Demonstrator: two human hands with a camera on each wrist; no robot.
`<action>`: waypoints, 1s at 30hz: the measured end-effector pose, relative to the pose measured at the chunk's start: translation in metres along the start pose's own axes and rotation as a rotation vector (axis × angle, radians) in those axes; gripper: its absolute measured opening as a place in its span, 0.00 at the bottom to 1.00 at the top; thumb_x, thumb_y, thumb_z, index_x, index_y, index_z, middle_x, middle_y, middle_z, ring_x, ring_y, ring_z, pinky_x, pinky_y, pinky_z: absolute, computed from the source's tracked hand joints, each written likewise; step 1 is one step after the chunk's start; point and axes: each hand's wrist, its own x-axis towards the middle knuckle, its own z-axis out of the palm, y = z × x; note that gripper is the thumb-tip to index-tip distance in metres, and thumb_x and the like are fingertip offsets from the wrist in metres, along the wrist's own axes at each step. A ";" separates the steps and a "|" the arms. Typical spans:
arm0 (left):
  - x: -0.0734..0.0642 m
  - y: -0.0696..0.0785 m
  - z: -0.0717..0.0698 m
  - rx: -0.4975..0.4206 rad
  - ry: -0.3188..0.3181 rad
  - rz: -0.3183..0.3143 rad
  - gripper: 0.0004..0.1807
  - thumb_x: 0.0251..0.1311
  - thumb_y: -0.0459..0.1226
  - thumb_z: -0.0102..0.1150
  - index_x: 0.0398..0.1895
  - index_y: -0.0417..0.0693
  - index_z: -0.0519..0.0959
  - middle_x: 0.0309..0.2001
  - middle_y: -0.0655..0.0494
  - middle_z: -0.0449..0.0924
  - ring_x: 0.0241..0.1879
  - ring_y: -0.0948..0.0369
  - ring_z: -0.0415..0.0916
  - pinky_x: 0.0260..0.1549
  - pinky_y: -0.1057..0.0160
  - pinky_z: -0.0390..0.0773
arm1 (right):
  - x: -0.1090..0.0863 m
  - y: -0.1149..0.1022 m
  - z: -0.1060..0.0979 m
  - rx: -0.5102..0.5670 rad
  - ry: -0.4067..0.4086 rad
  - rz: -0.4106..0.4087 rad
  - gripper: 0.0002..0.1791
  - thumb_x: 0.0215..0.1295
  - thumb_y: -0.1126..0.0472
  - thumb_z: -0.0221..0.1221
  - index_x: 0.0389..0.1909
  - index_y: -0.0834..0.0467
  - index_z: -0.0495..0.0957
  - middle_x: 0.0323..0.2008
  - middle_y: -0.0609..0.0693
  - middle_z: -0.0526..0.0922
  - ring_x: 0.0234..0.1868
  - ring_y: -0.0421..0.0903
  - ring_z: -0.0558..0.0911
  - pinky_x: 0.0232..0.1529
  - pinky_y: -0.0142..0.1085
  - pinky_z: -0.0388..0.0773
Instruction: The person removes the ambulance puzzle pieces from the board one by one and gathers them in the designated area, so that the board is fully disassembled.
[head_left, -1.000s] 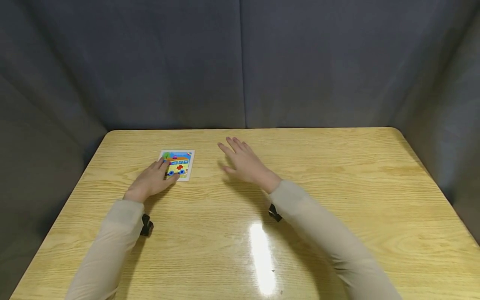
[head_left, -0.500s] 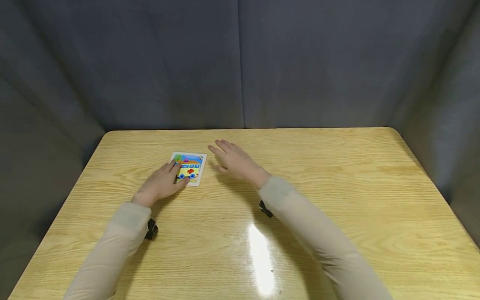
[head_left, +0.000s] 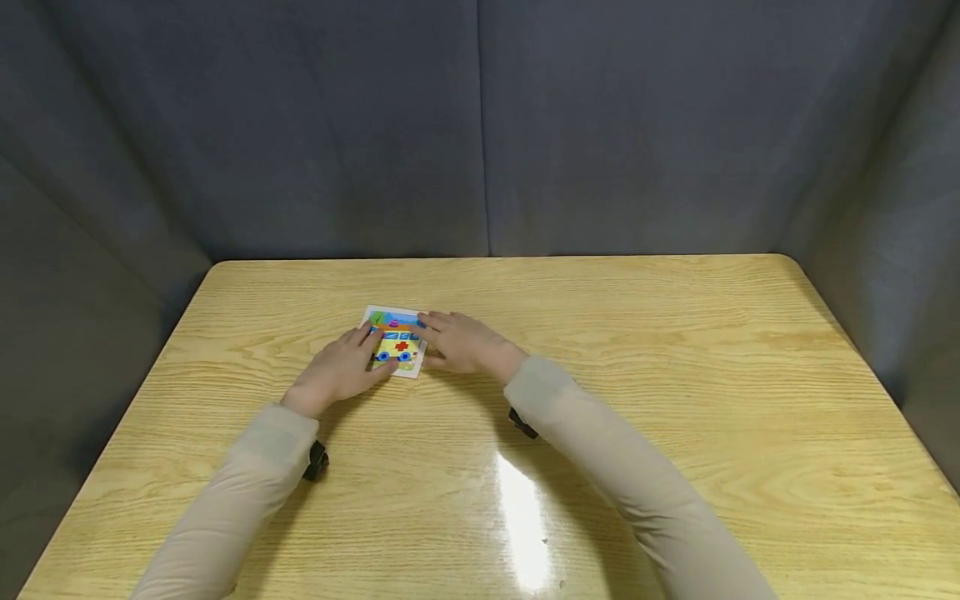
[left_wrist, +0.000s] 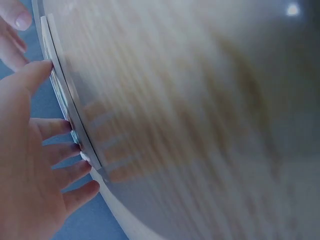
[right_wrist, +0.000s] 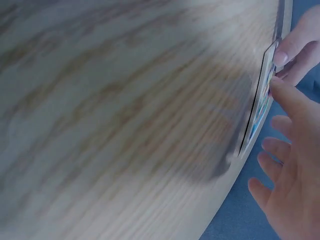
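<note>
A thin square picture board (head_left: 396, 343) lies flat on the table, left of the middle. It has a white border and a bright drawing of a yellow ambulance with a red cross and blue wheels. My left hand (head_left: 339, 367) lies across its left side, fingers extended, thumb at the lower edge; the left wrist view shows fingertips touching the board (left_wrist: 67, 90). From the other side, my right hand (head_left: 467, 343) reaches the board's right edge with spread fingers, some over the picture. In the right wrist view the right thumb meets the board's surface (right_wrist: 257, 112). Neither hand curls round it.
The light wood-grain table (head_left: 675, 375) has rounded back corners and a bright glare streak (head_left: 522, 517) near the front. Dark grey curtains (head_left: 337, 133) stand behind it and along both sides. Both wrists carry small black cameras (head_left: 317, 461) beneath beige sleeves.
The board has slid to the right under my left hand, turning slightly. My right hand has moved left and down until it meets the board's right side.
</note>
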 end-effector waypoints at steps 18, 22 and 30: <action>0.001 0.021 0.004 0.015 -0.017 0.049 0.41 0.69 0.58 0.41 0.74 0.40 0.51 0.75 0.35 0.46 0.72 0.37 0.49 0.68 0.40 0.56 | -0.022 0.015 0.010 -0.033 -0.021 -0.051 0.33 0.74 0.45 0.45 0.74 0.54 0.54 0.76 0.54 0.51 0.74 0.51 0.59 0.73 0.42 0.57; 0.000 0.032 0.004 0.018 0.000 0.084 0.40 0.68 0.57 0.44 0.73 0.40 0.55 0.73 0.35 0.50 0.71 0.37 0.52 0.68 0.40 0.59 | -0.034 0.024 0.012 -0.007 0.016 -0.084 0.32 0.73 0.46 0.48 0.72 0.56 0.59 0.74 0.56 0.57 0.72 0.53 0.63 0.72 0.43 0.61; 0.004 0.051 0.006 0.023 0.020 0.167 0.38 0.67 0.56 0.48 0.71 0.41 0.60 0.71 0.37 0.57 0.69 0.41 0.58 0.67 0.44 0.62 | -0.057 0.045 0.021 0.024 0.058 -0.112 0.30 0.71 0.45 0.50 0.66 0.59 0.66 0.71 0.59 0.62 0.71 0.54 0.65 0.70 0.44 0.64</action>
